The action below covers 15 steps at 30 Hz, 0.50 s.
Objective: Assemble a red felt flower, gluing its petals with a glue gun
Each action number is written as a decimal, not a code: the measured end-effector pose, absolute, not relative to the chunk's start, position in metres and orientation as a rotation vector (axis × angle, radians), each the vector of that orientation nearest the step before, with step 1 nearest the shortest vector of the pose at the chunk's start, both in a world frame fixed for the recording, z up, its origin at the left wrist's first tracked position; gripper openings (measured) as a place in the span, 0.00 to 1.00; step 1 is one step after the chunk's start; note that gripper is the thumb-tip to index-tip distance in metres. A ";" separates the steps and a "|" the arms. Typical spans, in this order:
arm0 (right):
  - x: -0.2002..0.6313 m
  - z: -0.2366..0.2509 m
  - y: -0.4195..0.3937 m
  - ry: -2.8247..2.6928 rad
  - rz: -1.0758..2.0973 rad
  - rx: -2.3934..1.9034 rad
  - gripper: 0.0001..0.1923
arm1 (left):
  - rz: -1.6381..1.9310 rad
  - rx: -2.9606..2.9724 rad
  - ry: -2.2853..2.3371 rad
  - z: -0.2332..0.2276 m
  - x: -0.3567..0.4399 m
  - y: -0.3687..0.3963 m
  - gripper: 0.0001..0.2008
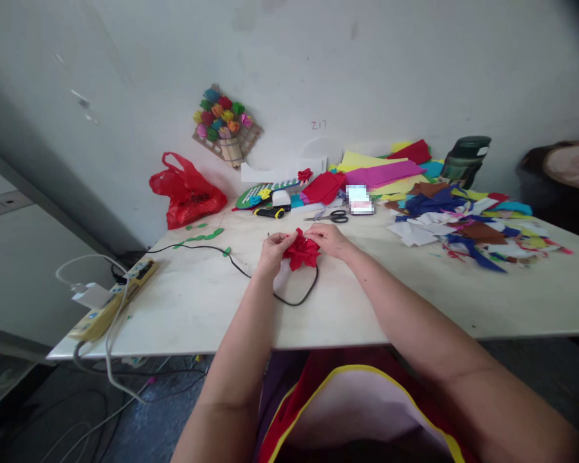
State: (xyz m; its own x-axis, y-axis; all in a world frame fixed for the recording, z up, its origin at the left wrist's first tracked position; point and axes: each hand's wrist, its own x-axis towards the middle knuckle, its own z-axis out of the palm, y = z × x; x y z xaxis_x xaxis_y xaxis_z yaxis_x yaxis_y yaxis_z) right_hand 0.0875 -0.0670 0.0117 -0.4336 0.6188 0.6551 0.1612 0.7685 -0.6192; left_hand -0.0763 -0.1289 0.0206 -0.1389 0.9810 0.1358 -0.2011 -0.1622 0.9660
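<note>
Red paper flower (301,251) is sitting between both hands, low over the near middle of the white table (202,308), and I am holding it from the two sides. My left hand (272,250) is pinching its left edge with fingers curled in; my right hand (329,238) is pinching the right edge, fingertips closed on the petals. I am judging it as very light, soft and easily crushed: crumpled sheet that will dent or tear under a hard squeeze, so I am favouring a gentle grip low at the base where the folds gather, not at the loose petal tips. It is not looking slippery.

Counting what I am seeing: one flower in hand, one pair of scissors (334,217) just beyond the hands, one black cable (289,297) looping under the flower, one red plastic bag (187,191) at the back left, one power strip (113,299) at the table's left edge, one dark jar (464,161) at the back right, one wall basket of paper flowers (226,125). Paper scraps (468,228) on the right are too many and too overlapped for me to count.
</note>
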 end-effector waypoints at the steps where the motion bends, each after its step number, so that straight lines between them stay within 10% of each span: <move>1: 0.087 0.012 -0.066 -1.977 0.592 -0.592 0.15 | 1.509 1.086 1.054 0.020 -0.077 -0.129 0.21; 15: 0.085 0.012 -0.068 -1.882 0.724 -0.736 0.11 | 1.422 1.058 0.969 0.021 -0.079 -0.130 0.21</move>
